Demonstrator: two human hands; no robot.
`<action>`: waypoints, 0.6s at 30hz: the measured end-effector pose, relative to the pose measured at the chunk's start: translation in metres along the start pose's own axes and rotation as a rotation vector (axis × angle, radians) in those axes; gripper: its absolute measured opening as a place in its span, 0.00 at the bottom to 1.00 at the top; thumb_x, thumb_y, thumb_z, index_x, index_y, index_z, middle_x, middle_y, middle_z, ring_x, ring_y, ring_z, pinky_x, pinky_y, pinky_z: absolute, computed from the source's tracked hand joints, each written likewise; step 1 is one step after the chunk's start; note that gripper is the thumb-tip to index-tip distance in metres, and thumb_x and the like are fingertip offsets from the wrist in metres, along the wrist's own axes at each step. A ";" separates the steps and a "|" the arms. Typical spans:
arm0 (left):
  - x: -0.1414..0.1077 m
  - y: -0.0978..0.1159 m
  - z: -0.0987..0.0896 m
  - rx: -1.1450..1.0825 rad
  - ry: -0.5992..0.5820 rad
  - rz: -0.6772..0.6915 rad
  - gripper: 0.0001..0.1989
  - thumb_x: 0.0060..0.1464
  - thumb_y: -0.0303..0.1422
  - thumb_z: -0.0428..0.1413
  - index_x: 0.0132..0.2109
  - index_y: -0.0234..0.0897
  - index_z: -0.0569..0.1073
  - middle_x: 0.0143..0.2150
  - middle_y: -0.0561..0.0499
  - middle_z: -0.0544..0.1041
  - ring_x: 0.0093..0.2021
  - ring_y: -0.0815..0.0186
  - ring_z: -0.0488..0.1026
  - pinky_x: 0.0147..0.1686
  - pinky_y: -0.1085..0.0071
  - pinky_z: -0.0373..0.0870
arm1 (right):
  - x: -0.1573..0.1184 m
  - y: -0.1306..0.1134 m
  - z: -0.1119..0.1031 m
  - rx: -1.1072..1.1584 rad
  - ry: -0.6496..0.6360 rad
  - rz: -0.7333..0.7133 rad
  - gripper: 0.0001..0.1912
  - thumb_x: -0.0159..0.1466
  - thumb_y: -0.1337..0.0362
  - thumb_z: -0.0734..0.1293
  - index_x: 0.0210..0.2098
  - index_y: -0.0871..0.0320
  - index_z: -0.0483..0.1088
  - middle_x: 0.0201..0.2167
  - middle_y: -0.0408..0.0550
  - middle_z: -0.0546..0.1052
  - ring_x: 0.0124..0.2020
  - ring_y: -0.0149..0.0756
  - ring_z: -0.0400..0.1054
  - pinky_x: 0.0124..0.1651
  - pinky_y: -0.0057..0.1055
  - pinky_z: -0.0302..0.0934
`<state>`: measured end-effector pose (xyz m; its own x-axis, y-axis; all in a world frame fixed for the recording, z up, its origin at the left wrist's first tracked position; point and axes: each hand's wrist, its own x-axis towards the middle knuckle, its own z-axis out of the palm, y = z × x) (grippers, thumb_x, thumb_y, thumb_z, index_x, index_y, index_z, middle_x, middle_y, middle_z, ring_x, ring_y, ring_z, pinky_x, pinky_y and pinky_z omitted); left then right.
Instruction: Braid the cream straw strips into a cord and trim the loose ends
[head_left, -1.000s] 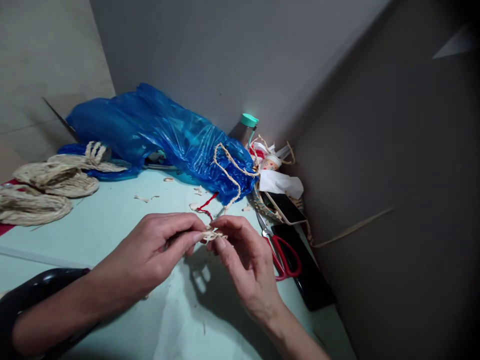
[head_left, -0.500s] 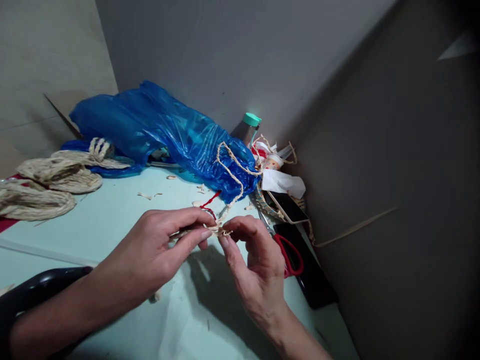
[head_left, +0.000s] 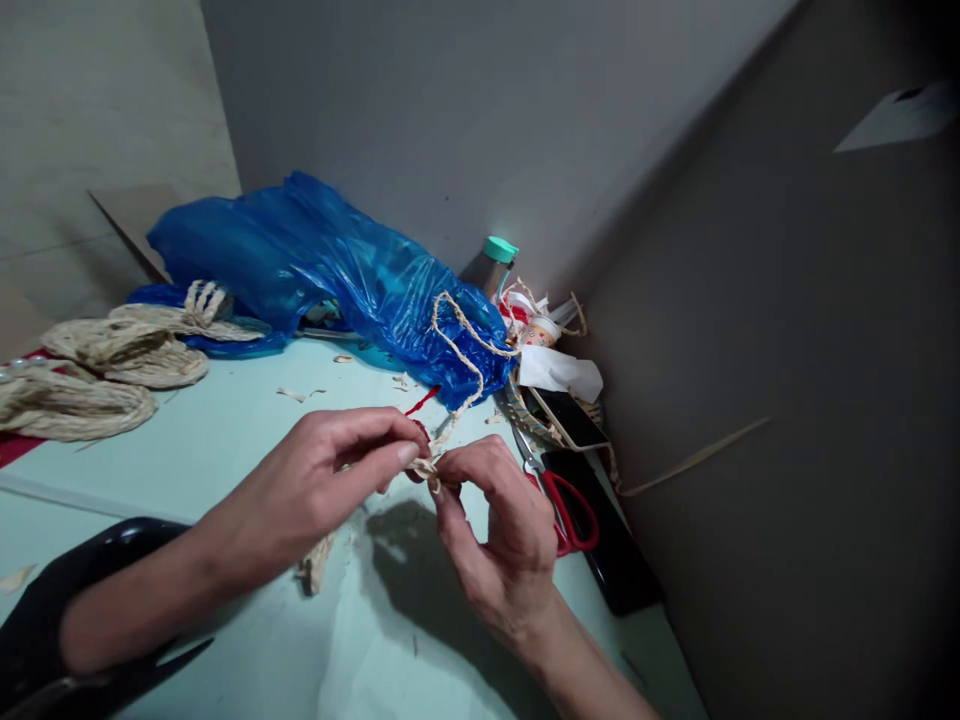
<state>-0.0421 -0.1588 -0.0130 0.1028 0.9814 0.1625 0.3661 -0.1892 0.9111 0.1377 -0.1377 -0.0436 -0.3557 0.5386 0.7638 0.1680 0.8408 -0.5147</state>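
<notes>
Between the fingertips of both hands is a pale straw-like braided cord (head_left: 424, 468). My left hand (head_left: 337, 465) pinches it between thumb and forefinger. My right hand (head_left: 499, 520) pinches the same spot from the other side, close against the left. From there the cord runs up past the fingers and loops over the blue bag (head_left: 360, 270). A red cord (head_left: 422, 401) emerges just behind my left fingertips. Below the left hand, a pale fibre bundle (head_left: 318, 565) hangs or lies; I cannot tell which. The exact crossing of strands is hidden by my fingers.
Red-handled scissors (head_left: 574, 515) and a black phone (head_left: 615, 550) lie right of my right hand. Behind are a green-lidded bottle (head_left: 496, 262) and white paper (head_left: 561, 371). Woven straw slippers (head_left: 127, 350) sit at left. Fibre scraps (head_left: 292, 395) dot the pale table. A grey wall rises behind.
My fingertips have drawn closer together around the cord, and the right hand has shifted slightly left. More of the fibre bundle beneath the left hand shows. The view has shifted slightly.
</notes>
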 end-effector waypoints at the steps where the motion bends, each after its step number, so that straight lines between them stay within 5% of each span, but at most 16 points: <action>1: 0.002 -0.001 -0.003 -0.070 -0.039 -0.033 0.11 0.60 0.39 0.53 0.35 0.41 0.78 0.28 0.56 0.76 0.30 0.67 0.70 0.30 0.75 0.65 | 0.000 0.000 0.000 -0.009 0.003 0.001 0.10 0.64 0.77 0.62 0.38 0.56 0.68 0.29 0.46 0.74 0.30 0.35 0.67 0.35 0.35 0.63; 6: 0.007 -0.007 -0.007 -0.334 -0.130 -0.149 0.06 0.55 0.36 0.59 0.34 0.40 0.79 0.27 0.56 0.74 0.27 0.70 0.67 0.27 0.76 0.64 | 0.004 -0.002 -0.002 -0.032 -0.014 -0.012 0.10 0.64 0.76 0.63 0.39 0.56 0.69 0.30 0.46 0.77 0.31 0.35 0.68 0.37 0.36 0.64; 18: 0.004 -0.005 -0.003 -0.467 -0.131 -0.300 0.03 0.51 0.32 0.61 0.31 0.38 0.77 0.27 0.56 0.69 0.27 0.71 0.61 0.25 0.77 0.60 | 0.000 0.002 -0.004 -0.163 -0.112 -0.160 0.15 0.63 0.78 0.63 0.44 0.54 0.72 0.36 0.50 0.78 0.34 0.37 0.68 0.38 0.37 0.65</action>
<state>-0.0462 -0.1540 -0.0158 0.1819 0.9718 -0.1503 -0.0476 0.1614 0.9857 0.1420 -0.1359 -0.0432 -0.4876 0.3966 0.7778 0.2446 0.9173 -0.3143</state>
